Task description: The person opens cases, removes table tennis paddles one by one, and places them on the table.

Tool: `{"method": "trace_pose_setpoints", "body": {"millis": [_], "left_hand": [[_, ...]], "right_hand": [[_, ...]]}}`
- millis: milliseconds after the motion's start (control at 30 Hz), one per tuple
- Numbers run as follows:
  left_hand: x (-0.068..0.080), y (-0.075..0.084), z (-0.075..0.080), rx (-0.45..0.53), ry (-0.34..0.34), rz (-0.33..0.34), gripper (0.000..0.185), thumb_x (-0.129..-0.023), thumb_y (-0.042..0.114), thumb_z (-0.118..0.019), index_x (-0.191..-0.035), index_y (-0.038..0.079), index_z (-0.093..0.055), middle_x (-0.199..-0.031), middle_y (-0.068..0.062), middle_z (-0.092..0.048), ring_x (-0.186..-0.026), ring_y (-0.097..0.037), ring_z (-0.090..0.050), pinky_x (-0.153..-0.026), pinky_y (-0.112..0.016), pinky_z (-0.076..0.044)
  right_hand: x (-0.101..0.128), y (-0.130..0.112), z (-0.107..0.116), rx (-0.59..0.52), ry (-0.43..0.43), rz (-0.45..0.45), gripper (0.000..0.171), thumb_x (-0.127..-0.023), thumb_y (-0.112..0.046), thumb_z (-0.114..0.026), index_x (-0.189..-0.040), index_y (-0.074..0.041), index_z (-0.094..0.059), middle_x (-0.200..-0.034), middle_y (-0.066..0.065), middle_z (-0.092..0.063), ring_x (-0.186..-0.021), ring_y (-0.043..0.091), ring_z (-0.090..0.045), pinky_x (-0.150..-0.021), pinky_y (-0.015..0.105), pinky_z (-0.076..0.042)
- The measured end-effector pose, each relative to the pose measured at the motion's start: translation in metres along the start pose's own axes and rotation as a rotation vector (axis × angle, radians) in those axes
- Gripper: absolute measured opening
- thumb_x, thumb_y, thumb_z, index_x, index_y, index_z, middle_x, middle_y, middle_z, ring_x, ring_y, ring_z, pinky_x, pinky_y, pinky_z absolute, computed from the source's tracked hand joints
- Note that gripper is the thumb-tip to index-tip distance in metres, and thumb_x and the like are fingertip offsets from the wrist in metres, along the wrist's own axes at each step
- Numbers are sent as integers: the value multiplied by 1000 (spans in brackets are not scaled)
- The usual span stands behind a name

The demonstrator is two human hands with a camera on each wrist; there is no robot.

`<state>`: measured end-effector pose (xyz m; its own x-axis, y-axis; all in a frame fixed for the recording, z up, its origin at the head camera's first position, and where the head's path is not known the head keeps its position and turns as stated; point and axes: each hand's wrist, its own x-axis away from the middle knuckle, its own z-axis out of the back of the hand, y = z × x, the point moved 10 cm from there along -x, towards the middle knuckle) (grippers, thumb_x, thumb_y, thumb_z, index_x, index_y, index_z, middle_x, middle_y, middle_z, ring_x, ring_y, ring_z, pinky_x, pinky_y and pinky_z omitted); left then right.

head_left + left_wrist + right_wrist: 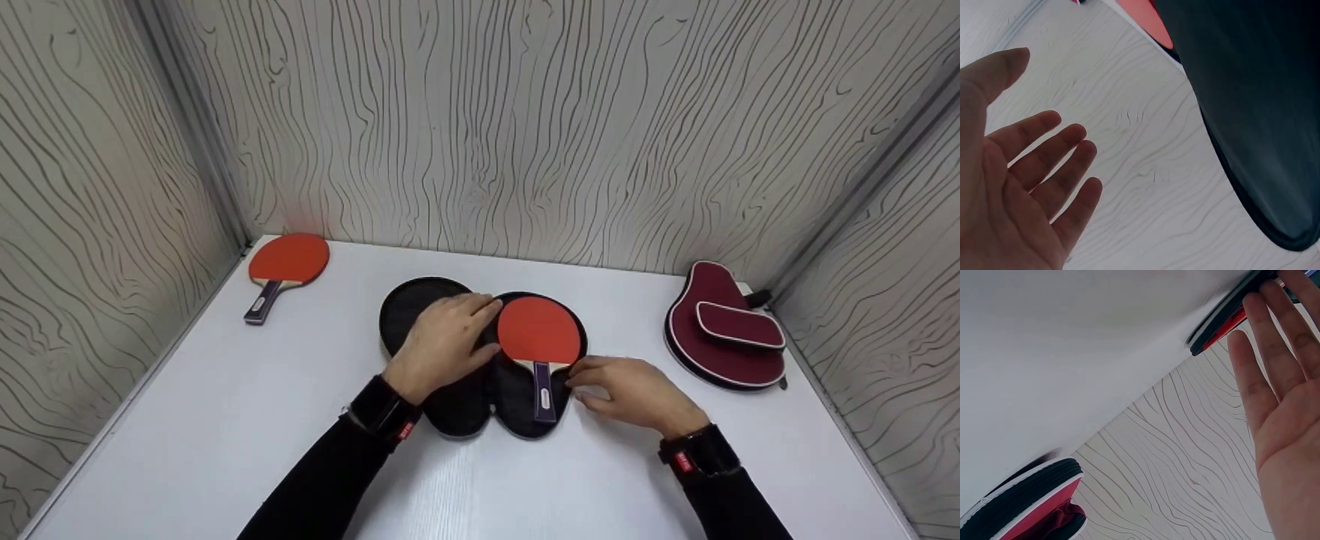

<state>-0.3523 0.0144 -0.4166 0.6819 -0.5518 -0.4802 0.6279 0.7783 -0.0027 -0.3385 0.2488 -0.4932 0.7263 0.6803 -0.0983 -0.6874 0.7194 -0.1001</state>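
Note:
A black-lined paddle case (409,306) lies unfolded at the middle of the table, its two halves side by side. In its right half rests a table tennis paddle (538,330) with orange-red rubber, its dark purple handle toward me. My left hand (444,341) is over the left half, fingers extended toward the fold; the left wrist view shows its fingers spread and nothing held, beside the dark case half (1258,107). At the case's right edge is my right hand (634,388), fingertips by the paddle's neck. Its fingers look fairly straight in the right wrist view; contact is unclear.
Another orange-red paddle (291,259) lies at the table's back left corner. A closed maroon paddle case (697,322) with white piping and a small pouch sits at the back right. Wood-patterned panels (465,135) enclose the white table (225,420) at the back and sides.

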Motion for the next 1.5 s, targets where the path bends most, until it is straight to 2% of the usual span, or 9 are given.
{"method": "trace_pose_setpoints", "body": {"millis": [267,533,700,900,1000,1200,1500], "left_hand": [[3,34,-22,-46,-52,-139,62,-109,52,-83,-158,15,-74,-156,-3,-79,-147,-22,-75,-122,-41,-64],[7,62,-47,-85,-176,-223,59,-112,57,-76,-159,23,-73,-160,4,-76,-150,-14,-73,-126,-36,-61],[12,80,-60,-104,-199,-297,57,-111,57,-77,-159,25,-74,-158,6,-77,-147,-13,-74,-125,-33,-61],[18,97,-76,-128,-242,-401,51,-114,52,-75,-159,26,-74,-160,8,-76,-151,-10,-71,-126,-29,-59],[21,105,-81,-168,-238,-443,47,-114,48,-77,-158,30,-75,-159,12,-76,-152,-8,-70,-126,-27,-59],[28,119,-79,-243,-172,-523,37,-119,35,-70,-154,40,-77,-158,20,-76,-153,-3,-67,-126,-24,-57],[28,122,-80,-287,-178,-537,32,-117,27,-71,-143,41,-81,-149,24,-79,-149,-1,-68,-119,-22,-60]], "right_hand": [[0,1,0,23,-5,10,22,-110,-22,-80,-129,-19,-91,-137,-3,-85,-126,19,-83,-106,48,-71],[-1,1,-1,18,-16,13,23,-111,-23,-79,-130,-19,-91,-139,-3,-85,-127,20,-83,-106,48,-71],[0,2,-1,16,-15,10,23,-111,-23,-79,-130,-19,-91,-139,-3,-84,-126,20,-83,-105,48,-71],[0,4,-2,11,-19,-6,22,-110,-24,-79,-129,-20,-91,-138,-4,-84,-124,19,-83,-104,48,-71],[0,4,-2,8,-23,-12,22,-111,-24,-79,-129,-21,-91,-138,-5,-84,-125,19,-83,-105,48,-71],[-1,5,-3,1,-29,-21,22,-110,-24,-79,-130,-23,-90,-139,-6,-84,-126,18,-82,-105,48,-70],[-2,5,-3,-17,-31,-22,21,-111,-26,-79,-129,-24,-90,-138,-6,-83,-124,19,-82,-104,49,-70]]}}
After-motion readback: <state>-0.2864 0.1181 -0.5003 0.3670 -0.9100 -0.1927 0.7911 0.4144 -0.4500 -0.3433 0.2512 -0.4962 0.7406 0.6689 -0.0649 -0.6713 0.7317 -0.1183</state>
